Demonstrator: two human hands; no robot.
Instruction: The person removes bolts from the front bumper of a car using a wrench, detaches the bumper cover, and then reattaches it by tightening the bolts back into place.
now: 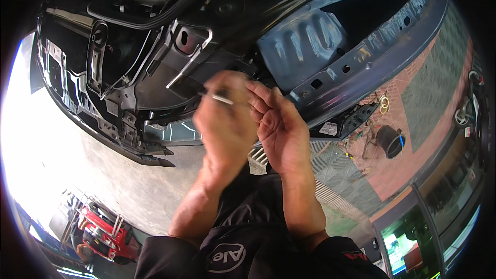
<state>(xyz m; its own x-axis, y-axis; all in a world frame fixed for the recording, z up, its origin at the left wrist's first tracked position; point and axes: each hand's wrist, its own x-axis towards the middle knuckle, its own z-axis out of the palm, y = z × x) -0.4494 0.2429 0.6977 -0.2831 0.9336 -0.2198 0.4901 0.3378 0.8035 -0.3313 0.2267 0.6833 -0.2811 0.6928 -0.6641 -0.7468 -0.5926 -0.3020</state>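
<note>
My left hand (223, 129), smeared by motion, is curled closed in front of the car's open front end. A short silver, rod-like piece (223, 99) shows at its fingers; its kind is too blurred to make out. Close beside it, my right hand (281, 134) has its palm turned up, with thumb and fingers apart and slightly bent. Its fingertips reach behind the left hand, where they are partly hidden. Nothing shows on the right palm. Just beyond both hands are a dark inner panel (206, 75) and a blue-grey ribbed metal panel (302, 46).
A blue-grey body rail (356, 67) with holes runs off to the right. Bare metal front framework (98, 103) lies at left. On the tiled floor are a black bucket (391, 142) and a yellow ring (384, 105). A red vehicle (106, 235) stands lower left.
</note>
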